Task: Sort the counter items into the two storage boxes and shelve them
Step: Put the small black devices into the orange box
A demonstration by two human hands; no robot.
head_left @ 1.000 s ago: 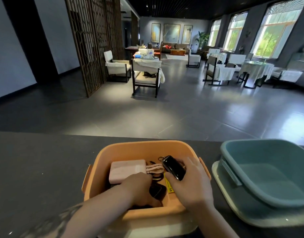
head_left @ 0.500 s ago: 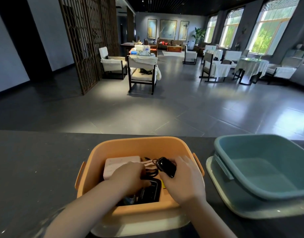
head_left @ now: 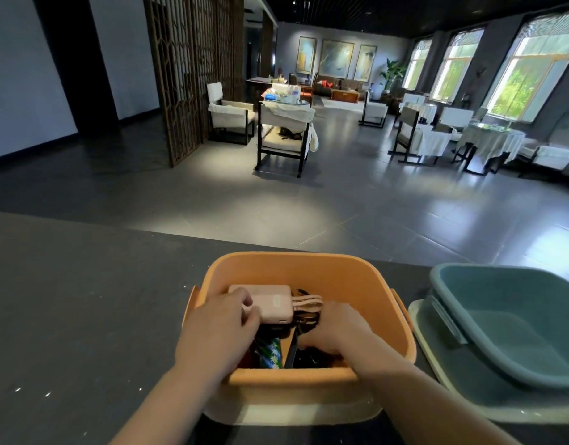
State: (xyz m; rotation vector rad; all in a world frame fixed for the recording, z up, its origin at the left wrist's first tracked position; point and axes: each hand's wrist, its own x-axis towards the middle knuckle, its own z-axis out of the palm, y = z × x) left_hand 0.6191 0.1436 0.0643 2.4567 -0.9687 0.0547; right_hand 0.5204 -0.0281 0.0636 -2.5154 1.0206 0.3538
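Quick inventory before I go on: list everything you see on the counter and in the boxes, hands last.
orange box: one, orange, centre of the counter, on a pale lid
pink power bank: one, pink, in the orange box, far left
pink cable: one bundle, pink, just right of the power bank
dark items: several, black, near part of the orange box, too tangled to count
patterned item: one, green with white marks, near part of the orange box
teal box: one, teal, right of the orange box, tilted on a pale lid, nothing visible inside
counter: one, dark grey, speckled
left hand: grip on the power bank's near end
right hand: in the orange box, over the dark items; grip hidden
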